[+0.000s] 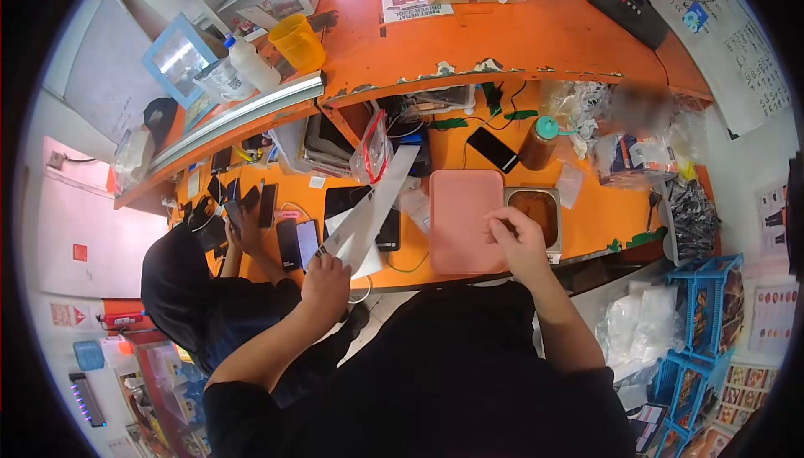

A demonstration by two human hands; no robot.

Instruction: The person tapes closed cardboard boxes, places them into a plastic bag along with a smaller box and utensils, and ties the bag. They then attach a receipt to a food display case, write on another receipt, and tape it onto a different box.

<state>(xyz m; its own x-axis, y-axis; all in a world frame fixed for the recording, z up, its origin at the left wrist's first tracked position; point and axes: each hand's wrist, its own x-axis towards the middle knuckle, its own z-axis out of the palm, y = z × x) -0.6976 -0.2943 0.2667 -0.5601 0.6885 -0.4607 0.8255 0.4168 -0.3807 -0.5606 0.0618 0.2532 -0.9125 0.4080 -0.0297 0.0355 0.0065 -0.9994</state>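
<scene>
- The left hand (326, 279) grips the lower end of a long white paper strip (383, 194), which slants up above the orange table (590, 228).
- The right hand (517, 244), fingers bent, is over the right edge of a flat pink rectangular tray (463, 219); whether it pinches anything, I cannot tell.
- Just right of the tray sits a rectangular metal container (558, 208).
</scene>
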